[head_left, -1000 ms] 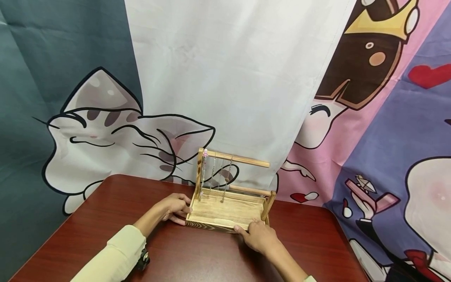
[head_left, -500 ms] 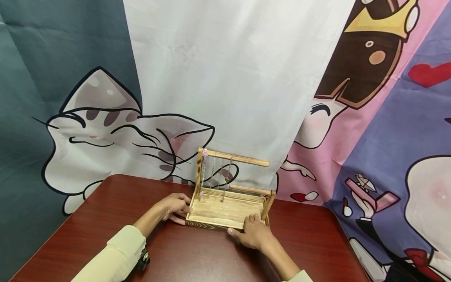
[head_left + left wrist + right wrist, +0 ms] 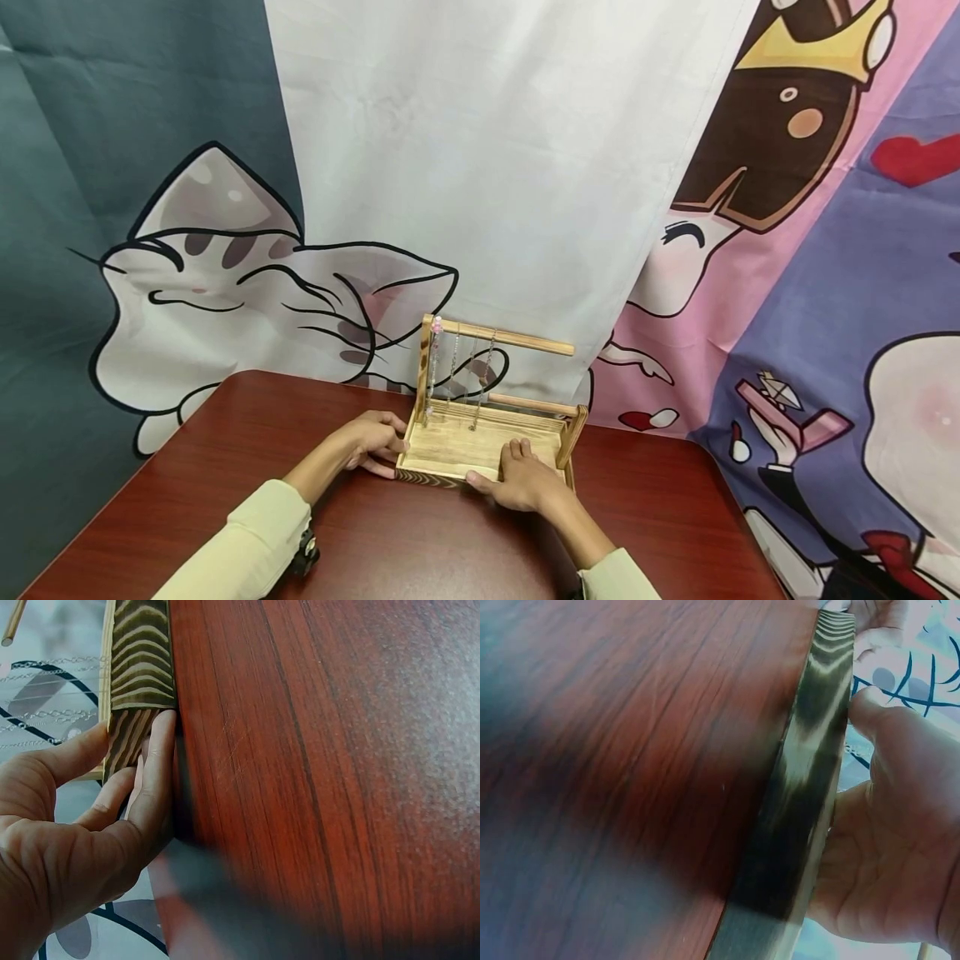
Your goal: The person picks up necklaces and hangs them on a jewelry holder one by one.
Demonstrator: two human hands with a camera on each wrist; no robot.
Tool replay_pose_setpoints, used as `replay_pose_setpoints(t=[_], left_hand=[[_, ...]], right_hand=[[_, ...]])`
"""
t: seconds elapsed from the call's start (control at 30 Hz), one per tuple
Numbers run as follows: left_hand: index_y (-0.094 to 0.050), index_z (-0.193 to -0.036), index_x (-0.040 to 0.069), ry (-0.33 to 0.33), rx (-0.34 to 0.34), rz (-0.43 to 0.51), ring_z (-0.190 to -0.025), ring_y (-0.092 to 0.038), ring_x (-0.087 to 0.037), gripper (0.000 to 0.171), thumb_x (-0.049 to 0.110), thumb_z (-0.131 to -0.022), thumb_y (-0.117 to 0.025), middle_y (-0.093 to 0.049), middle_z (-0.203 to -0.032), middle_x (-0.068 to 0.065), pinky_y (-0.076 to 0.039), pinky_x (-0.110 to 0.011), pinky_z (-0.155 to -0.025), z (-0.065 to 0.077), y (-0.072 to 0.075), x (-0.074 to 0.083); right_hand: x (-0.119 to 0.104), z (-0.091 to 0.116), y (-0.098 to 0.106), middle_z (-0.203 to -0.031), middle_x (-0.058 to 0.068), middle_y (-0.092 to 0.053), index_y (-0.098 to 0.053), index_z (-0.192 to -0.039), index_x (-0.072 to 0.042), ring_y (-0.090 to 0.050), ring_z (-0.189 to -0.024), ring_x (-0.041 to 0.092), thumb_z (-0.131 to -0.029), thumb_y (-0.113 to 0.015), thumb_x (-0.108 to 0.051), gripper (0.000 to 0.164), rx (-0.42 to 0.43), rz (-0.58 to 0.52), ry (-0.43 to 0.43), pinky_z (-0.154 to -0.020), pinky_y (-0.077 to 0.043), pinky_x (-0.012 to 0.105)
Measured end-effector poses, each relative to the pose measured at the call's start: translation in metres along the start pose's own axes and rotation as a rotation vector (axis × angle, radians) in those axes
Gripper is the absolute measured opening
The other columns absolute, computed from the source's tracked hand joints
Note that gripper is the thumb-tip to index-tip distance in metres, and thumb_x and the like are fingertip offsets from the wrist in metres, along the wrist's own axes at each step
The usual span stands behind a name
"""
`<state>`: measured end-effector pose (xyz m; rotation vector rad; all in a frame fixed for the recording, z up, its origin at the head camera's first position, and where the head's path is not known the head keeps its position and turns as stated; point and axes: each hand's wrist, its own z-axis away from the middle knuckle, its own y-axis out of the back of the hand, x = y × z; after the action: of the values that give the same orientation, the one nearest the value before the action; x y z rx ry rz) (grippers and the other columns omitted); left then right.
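A light wooden jewelry stand [image 3: 457, 450] with a shallow tray base sits on the red-brown table. Thin chain necklaces [image 3: 480, 387] hang from its upper bar, with a pink piece [image 3: 437, 325] at the left end. At the tray's left front corner, my left hand [image 3: 372, 443] holds on: the left wrist view has the thumb on the rim and the fingers [image 3: 154, 769] against the outer side. My right hand [image 3: 525, 483] rests over the front right of the tray, fingers extended inside it and thumb [image 3: 870, 709] at the front rim.
The table [image 3: 420, 550] is glossy, with rounded far corners. Right behind it hangs a printed cloth [image 3: 480, 183] with cartoon figures. A lower wooden rod [image 3: 532, 405] runs along the stand's back to a short right post [image 3: 572, 437].
My right hand has slid left along the tray's front edge, and its fingers now reach further into the tray. The left hand and the stand have stayed in place.
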<state>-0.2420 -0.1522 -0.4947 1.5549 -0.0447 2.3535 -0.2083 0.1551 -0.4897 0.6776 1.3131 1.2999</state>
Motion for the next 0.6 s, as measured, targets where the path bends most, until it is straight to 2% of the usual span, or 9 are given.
replay_pose_setpoints(t=[0.33, 0.6], left_hand=[[-0.057, -0.14, -0.007, 0.007, -0.003, 0.015, -0.097, -0.079, -0.027, 0.046, -0.007, -0.096, -0.072, -0.077, -0.114, -0.024, -0.076, -0.048, -0.076, 0.001, 0.001, 0.001], [-0.058, -0.14, -0.008, 0.004, -0.006, 0.01, -0.098, -0.079, -0.028, 0.046, -0.007, -0.096, -0.072, -0.077, -0.113, -0.024, -0.076, -0.048, -0.076, 0.001, 0.001, 0.002]], right_hand=[[-0.006, -0.012, -0.007, -0.183, 0.027, -0.029, -0.037, -0.172, 0.005, -0.022, -0.173, 0.049, -0.104, -0.047, -0.086, 0.114, -0.013, -0.017, 0.032, -0.141, -0.031, 0.067], [-0.009, -0.021, -0.015, -0.186, 0.021, -0.023, -0.035, -0.174, -0.001, -0.019, -0.175, 0.044, -0.113, -0.042, -0.074, 0.096, -0.052, -0.106, 0.176, -0.144, -0.025, 0.064]])
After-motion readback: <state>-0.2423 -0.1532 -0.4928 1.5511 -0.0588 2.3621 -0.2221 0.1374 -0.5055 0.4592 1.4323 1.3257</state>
